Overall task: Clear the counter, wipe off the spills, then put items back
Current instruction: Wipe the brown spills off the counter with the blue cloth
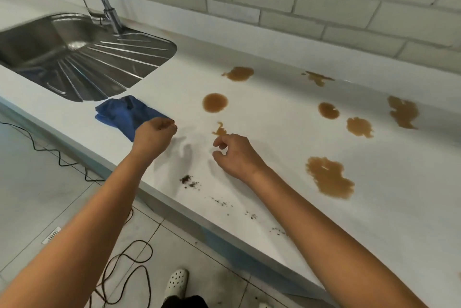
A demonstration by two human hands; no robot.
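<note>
With brown spills [215,102] unwiped on the tabletop [274,148], wiping is due: left hand [152,136] and right hand [234,155], fingers loosely curled and empty, must grasp the blue cloth [124,114] beside the sink [82,58].

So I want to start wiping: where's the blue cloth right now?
The blue cloth lies crumpled on the white counter, left of centre in the head view, just in front of the sink and beside the left hand.

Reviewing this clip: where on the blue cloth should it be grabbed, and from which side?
Probably the raised, bunched folds in the middle of the blue cloth, taken from above with the left hand, which hovers at its near right corner. It lies crumpled on the counter beside the sink.
</note>
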